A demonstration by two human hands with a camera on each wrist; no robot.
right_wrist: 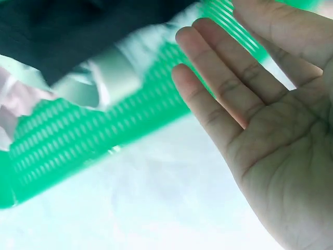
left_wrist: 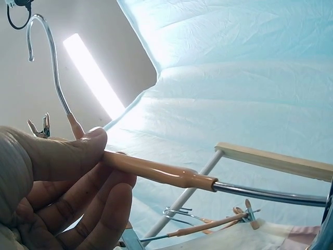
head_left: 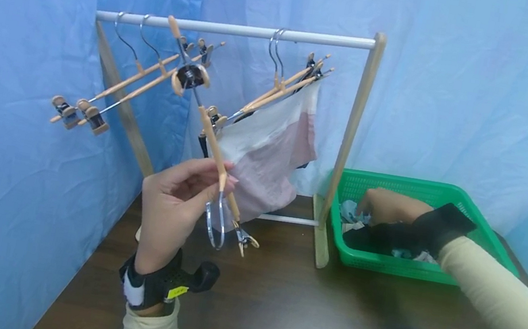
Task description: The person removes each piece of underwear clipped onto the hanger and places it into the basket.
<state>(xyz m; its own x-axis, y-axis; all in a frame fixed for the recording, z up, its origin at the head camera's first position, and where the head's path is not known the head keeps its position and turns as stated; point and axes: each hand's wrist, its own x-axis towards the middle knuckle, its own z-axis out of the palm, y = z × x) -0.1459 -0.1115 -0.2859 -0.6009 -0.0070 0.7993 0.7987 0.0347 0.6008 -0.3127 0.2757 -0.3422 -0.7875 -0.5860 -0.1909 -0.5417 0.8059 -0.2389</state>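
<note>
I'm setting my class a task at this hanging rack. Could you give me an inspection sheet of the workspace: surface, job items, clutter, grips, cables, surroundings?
Surface: dark brown tabletop, shiny in patches.
Job's things: rack carrying two left-side hangers with no garment and two right-side hangers with a pink-and-white garment; green basket of dark and pale cloths.
Clutter: nothing seen.
Grips: left grip pinches a clip hanger off the rack; right grip reaches into the basket, fingers extended, holding nothing visible.
Cables: short black cable in the left-wrist view's upper corner; purpose unclear.
Surroundings: pale blue curtains; lit ceiling lamp.
</note>
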